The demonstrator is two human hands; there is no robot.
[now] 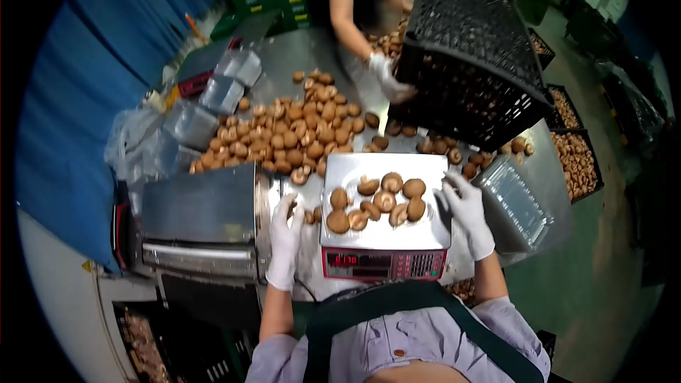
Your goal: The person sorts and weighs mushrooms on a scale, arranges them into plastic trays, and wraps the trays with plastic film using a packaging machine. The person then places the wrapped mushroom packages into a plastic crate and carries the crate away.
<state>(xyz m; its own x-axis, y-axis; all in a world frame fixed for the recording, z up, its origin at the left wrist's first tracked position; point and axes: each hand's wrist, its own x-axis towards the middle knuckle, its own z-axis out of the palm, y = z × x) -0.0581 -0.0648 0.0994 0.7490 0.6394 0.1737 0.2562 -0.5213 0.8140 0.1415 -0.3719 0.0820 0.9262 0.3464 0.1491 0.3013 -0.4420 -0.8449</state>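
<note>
Several brown shiitake mushrooms [384,202] lie on the metal pan [386,237] of a red digital scale [374,264], some cap up and some stem up. Glints surround them; I cannot tell whether clear plastic lies underneath. Red digits glow on the scale's display [345,260]. My left hand [285,245], in a white glove, is beside the pan's left edge, near a few loose mushrooms [310,217]. Its fingers are a little apart, with nothing visible in them. At the pan's right edge, my gloved right hand [468,214] has its fingers apart and holds nothing visible.
Behind the scale spreads a mushroom heap [294,131]. A co-worker's gloved hand [390,79] touches a tilted black crate [472,64]. Clear plastic boxes [514,202] stand right; more containers [191,124] lie left. A metal-topped machine [198,202] flanks my left hand. Mushroom crates [573,163] sit beyond the table.
</note>
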